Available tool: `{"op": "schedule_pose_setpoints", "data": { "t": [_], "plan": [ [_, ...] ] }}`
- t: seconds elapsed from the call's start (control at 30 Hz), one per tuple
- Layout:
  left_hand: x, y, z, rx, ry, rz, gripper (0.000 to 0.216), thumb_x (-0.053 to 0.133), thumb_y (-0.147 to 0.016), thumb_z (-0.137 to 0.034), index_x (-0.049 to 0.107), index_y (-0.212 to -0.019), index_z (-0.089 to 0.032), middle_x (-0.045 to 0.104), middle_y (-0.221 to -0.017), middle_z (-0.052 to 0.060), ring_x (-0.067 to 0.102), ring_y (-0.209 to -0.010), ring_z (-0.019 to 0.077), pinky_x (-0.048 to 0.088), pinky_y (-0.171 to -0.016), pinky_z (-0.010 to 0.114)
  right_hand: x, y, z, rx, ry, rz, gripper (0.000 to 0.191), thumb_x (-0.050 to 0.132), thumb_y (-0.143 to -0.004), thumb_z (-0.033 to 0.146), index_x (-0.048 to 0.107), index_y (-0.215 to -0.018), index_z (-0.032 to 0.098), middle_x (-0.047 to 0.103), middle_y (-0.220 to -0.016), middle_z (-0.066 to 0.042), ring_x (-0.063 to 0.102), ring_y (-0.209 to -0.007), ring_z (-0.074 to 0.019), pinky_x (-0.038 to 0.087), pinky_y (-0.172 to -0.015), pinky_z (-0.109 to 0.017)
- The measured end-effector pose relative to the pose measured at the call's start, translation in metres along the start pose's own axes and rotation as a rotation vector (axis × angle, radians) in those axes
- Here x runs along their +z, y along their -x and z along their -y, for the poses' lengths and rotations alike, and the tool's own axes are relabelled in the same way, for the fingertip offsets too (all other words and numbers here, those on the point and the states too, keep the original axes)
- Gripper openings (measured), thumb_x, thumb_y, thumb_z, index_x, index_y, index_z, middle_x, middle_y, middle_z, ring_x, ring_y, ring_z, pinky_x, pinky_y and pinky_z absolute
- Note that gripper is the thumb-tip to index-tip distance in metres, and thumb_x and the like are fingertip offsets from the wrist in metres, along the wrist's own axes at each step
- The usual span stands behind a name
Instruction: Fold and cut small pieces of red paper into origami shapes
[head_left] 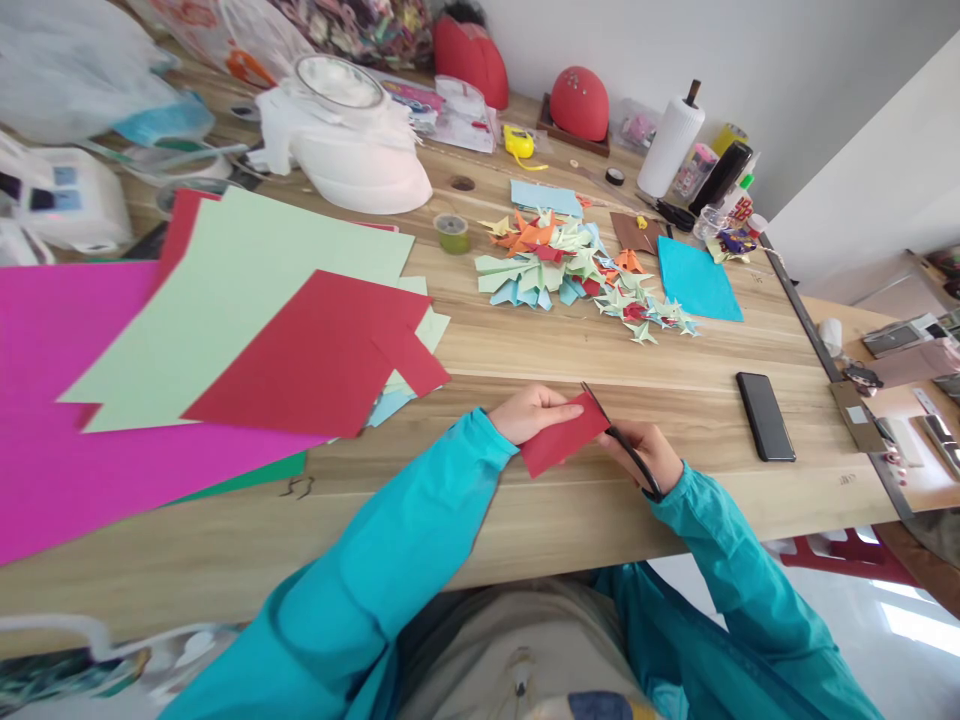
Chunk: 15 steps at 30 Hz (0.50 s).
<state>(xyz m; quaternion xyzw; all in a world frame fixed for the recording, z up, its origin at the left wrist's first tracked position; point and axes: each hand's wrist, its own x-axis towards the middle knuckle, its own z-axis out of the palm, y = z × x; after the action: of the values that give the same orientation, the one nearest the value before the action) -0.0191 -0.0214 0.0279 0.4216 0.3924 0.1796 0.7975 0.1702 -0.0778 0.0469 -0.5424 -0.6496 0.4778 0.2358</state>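
My left hand [531,412] is closed on a small red piece of paper [559,440], thumb on top, above the table. Black-handled scissors [634,458] are in my right hand [646,450], and their blades lie at the paper's right edge. Whether the blades are parted I cannot make out. To the left, a large red sheet [315,350] rests over pale green sheets [225,270], with a smaller red strip [412,360] at its right corner. Beyond my hands sits a pile of folded paper pieces [555,260] in green, orange, blue and red.
A black phone [765,417] lies to the right, and a turquoise cloth-like square [699,280] behind it. Further back are a yellow tape measure [519,142], a green tape roll [452,233] and a white roll [671,145]. Magenta sheets [90,400] cover the table's left.
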Motion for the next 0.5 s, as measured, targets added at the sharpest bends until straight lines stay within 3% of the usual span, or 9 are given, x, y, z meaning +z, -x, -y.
{"op": "schedule_pose_setpoints", "data": {
  "t": [0.5],
  "plan": [
    [0.0006, 0.0005, -0.001, 0.013, 0.007, -0.003, 0.026, 0.065, -0.068, -0.038, 0.069, -0.07, -0.012, 0.066, -0.054, 0.008, 0.057, -0.038, 0.0149, 0.048, -0.045, 0.026, -0.0005, -0.0033, -0.0087, -0.113, 0.062, -0.028, 0.046, 0.051, -0.076, 0.053, 0.066, -0.091, 0.012, 0.062, -0.066, -0.002, 0.058, -0.069, -0.0178, 0.044, -0.061, -0.025]
  ]
}}
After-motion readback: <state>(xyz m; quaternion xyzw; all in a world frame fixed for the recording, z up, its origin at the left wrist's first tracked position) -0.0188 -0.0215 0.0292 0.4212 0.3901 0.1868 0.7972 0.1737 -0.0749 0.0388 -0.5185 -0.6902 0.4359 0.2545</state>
